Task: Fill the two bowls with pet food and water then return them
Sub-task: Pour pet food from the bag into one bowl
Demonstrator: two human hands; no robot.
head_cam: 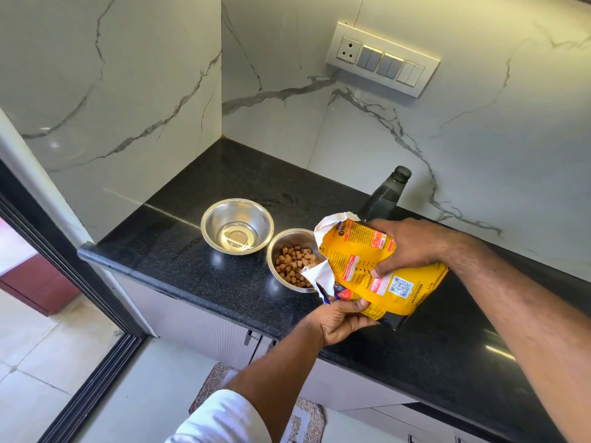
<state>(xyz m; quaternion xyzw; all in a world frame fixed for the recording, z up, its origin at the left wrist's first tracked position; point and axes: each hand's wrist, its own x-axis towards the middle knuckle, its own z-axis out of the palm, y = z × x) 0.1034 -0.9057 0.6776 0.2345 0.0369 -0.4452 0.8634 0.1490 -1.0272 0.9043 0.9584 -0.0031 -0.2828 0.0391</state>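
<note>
Kibble (294,262) lies in the steel bowl (275,251) at frame centre, the yellow food bag (380,276) tipped over its rim. Right hand (406,247) grips the bag's top side, left hand (340,318) clasps its lower corner. The water bowl (237,226) sits just up-left. Risk: the ragged torn mouth could dump pellets onto the black counter (198,266).

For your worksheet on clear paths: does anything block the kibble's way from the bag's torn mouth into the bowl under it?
Nothing visible does. The bag, in both hands, tips its torn mouth over the kibble bowl. The water bowl stands apart behind it.
</note>
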